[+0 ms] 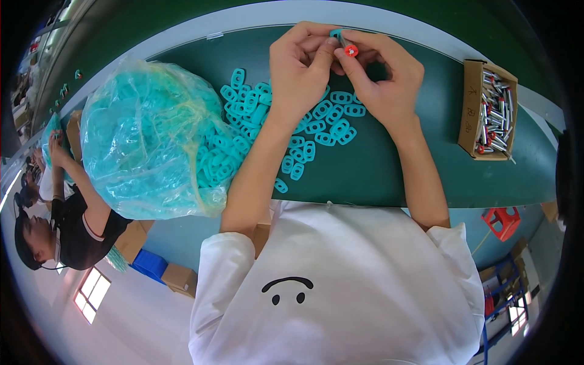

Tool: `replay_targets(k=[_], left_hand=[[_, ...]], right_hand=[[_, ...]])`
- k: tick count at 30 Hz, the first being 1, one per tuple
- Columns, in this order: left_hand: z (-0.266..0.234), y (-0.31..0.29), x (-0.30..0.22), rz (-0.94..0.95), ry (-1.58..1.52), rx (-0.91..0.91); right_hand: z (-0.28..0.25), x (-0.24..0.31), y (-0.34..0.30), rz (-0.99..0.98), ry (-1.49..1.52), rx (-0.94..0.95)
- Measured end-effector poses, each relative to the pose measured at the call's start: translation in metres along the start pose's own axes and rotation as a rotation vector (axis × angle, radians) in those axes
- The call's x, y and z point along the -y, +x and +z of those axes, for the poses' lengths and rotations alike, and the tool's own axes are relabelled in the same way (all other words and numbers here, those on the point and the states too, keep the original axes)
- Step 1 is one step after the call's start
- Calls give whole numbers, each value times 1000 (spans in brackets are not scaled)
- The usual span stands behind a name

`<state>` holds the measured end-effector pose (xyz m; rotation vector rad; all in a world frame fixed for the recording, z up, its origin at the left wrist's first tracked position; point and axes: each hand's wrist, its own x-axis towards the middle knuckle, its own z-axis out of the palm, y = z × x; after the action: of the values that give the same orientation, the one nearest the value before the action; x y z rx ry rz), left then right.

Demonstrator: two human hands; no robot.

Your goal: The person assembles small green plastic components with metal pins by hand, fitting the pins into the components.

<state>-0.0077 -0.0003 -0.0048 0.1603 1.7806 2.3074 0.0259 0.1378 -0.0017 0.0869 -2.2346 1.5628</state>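
Note:
My left hand (302,64) and my right hand (380,76) meet at the far side of the green table (389,164). Between the fingertips of both is a small silver tube with a red end (350,50), and a teal plastic link (335,33) sits on its far end. The left thumb and fingers pinch the link; the right thumb and forefinger pinch the tube by its red end. Below the hands, several loose teal links (316,125) lie spread on the table.
A clear plastic bag (149,140) stuffed with teal links lies at the left. An open cardboard box (469,103) of silver red-tipped tubes stands at the right. Another person (67,213) works at the far left. A red stool (502,222) and boxes (176,277) stand on the floor.

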Motion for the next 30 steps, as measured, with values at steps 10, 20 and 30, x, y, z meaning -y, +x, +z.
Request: replay_targets(k=[10,20,30], left_hand=[[3,-5,2,31,110,-17],[8,-8,1,27,133,-39],[8,-10,3,73,107,-6]], right_hand=[[4,-4,-1,-93,-93,-113],[12,1,-4,-31,-98,-220],[12,3,-5,-38,-72,-237]])
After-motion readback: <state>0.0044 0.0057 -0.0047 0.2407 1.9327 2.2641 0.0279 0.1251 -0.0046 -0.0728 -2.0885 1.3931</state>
